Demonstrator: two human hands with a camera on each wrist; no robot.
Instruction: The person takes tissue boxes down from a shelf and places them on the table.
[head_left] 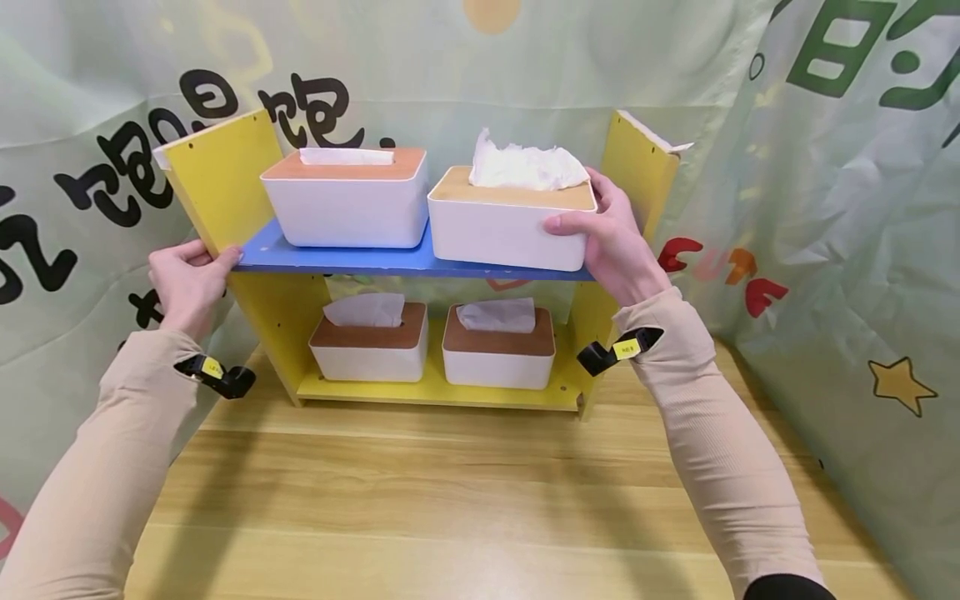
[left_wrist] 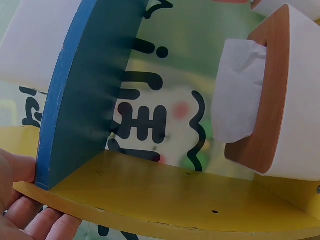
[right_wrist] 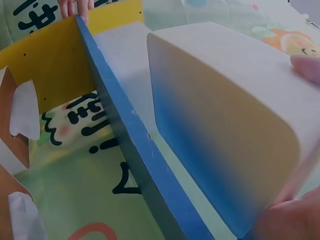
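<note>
My right hand (head_left: 621,246) grips the right end of a white tissue box (head_left: 502,232) with a light wood-coloured lid and a crumpled tissue sticking up. In the right wrist view the box's pale underside shows, raised off the blue board (right_wrist: 127,110) of a small shelf. My left hand (head_left: 189,283) holds the shelf's left side, its thumb by the end of the blue board and the other fingers around the yellow side panel (head_left: 225,171). Left of the held box, another tissue box (head_left: 348,208) with a browner lid rests on the blue board.
On the yellow bottom board (head_left: 442,395) stand two smaller brown-lidded tissue boxes, one on the left (head_left: 371,364) and one on the right (head_left: 498,371). The shelf stands on a wooden table (head_left: 420,483). Printed cloth (head_left: 840,250) hangs behind it and along both sides.
</note>
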